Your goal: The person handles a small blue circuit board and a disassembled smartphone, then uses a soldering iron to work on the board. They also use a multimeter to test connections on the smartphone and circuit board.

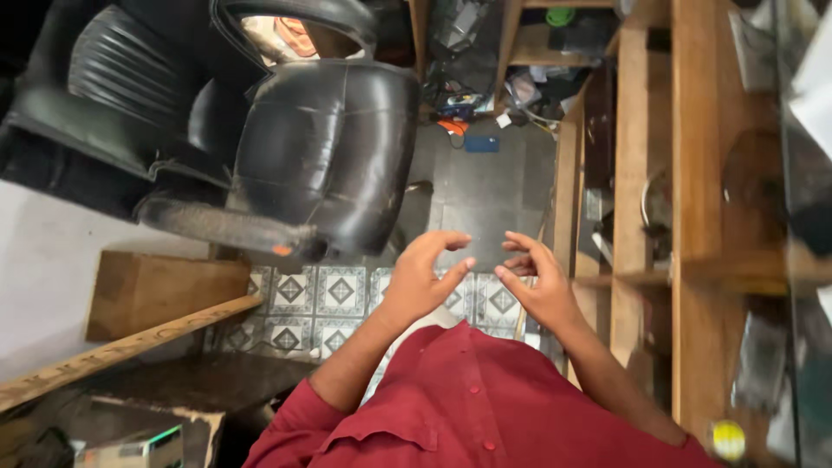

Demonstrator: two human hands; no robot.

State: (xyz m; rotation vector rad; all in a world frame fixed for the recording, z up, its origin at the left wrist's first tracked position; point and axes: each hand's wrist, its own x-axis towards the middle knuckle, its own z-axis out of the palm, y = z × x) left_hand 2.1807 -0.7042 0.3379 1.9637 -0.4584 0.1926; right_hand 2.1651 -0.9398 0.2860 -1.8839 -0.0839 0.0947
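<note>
**Red sleeves, two bare hands held over a tiled floor**

Red shirt cloth (472, 407) fills the bottom of the head view, and both forearms rise from it toward 12 o'clock. The left hand (418, 276) is raised with its fingers curled, thumb and forefinger tips drawn close together; whether anything tiny sits between them cannot be told. The right hand (536, 279) stands just beside it at 3 o'clock, fingers bent and loosely apart, tips turned toward the left hand. The two hands are near each other but not touching, and neither visibly holds anything. Each forearm's long axis runs from the body up and inward, so the hands converge at centre frame.

Below the hands lies the patterned tile floor (340, 293). At 11 o'clock from them stands a black padded chair (325, 152), its worn seat back tilted toward the camera. At 3 o'clock a wooden shelf unit (693, 173) runs up the right edge; what its compartments hold is too dim and blurred to name. At 12 o'clock, on the floor beneath another wooden shelf, lies a heap of small clutter (472, 108), among it a blue flat item and something orange. A wooden plank (121, 342) slants across at 9 o'clock.
</note>
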